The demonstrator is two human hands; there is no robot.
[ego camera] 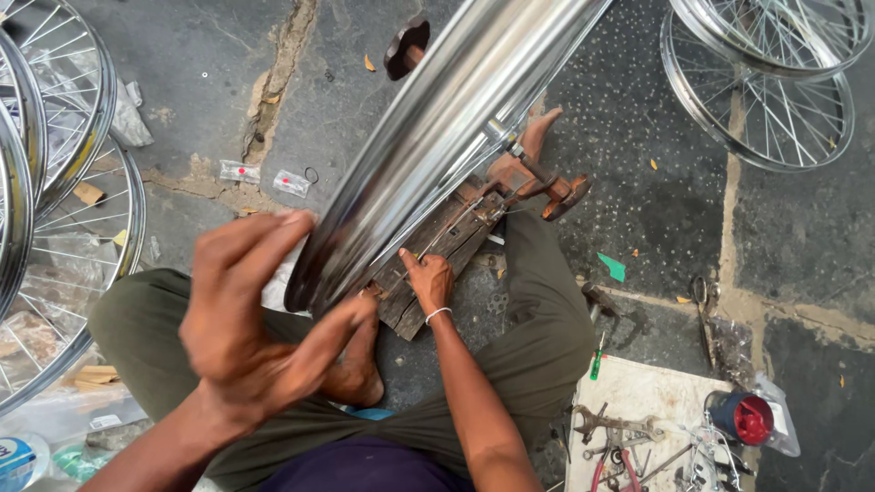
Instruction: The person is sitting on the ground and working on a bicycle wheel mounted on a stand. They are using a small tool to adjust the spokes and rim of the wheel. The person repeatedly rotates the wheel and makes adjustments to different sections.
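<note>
While L hand [246,319] fingers cup rim [437,137] | R hand [427,281] pinches spoke [447,232] | wheels [766,82] nearby

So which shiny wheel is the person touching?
The big chrome wheel rim running up the middle, between the left hand and right hand. The spoked silver wheels at the sides lie untouched on the ground.

1. Even, bright daylight — shadows soft and short.
2. Strong glare streaks along the chrome rim [447,137].
3. Left hand [251,319] blurred, close to lens.
4. Floor [638,137] sharp; wheels at the corners bowed.
</note>
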